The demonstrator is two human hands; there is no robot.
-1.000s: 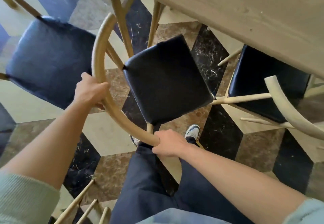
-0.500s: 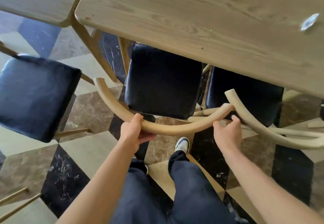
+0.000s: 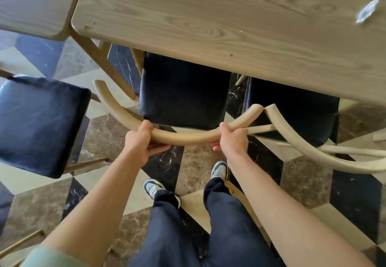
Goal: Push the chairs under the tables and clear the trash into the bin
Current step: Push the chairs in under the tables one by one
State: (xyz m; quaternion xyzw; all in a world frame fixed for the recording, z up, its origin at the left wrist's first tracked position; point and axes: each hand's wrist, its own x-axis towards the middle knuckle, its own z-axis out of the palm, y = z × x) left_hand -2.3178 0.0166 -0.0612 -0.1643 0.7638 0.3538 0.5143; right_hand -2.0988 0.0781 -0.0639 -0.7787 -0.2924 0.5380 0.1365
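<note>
Head view: left hand (image 3: 140,141) and right hand (image 3: 231,139) both wrapped around the curved backrest (image 3: 183,138) of the middle chair (image 3: 183,93). Pale bentwood rail, dark blue padded seat, front half under the wooden table (image 3: 208,22). Crumpled paper scrap (image 3: 366,14) on the tabletop, far right of that chair. Second chair (image 3: 292,110) tucked just right of it, third chair (image 3: 39,124) pulled out left. Geometric marble floor (image 3: 307,181) in brown, black and cream.

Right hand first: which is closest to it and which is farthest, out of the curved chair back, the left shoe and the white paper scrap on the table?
From the right hand, head view:
1. Curved chair back, gripped in its fingers.
2. Left shoe, on the floor below and to the left.
3. White paper scrap, far up on the table's right side.
</note>
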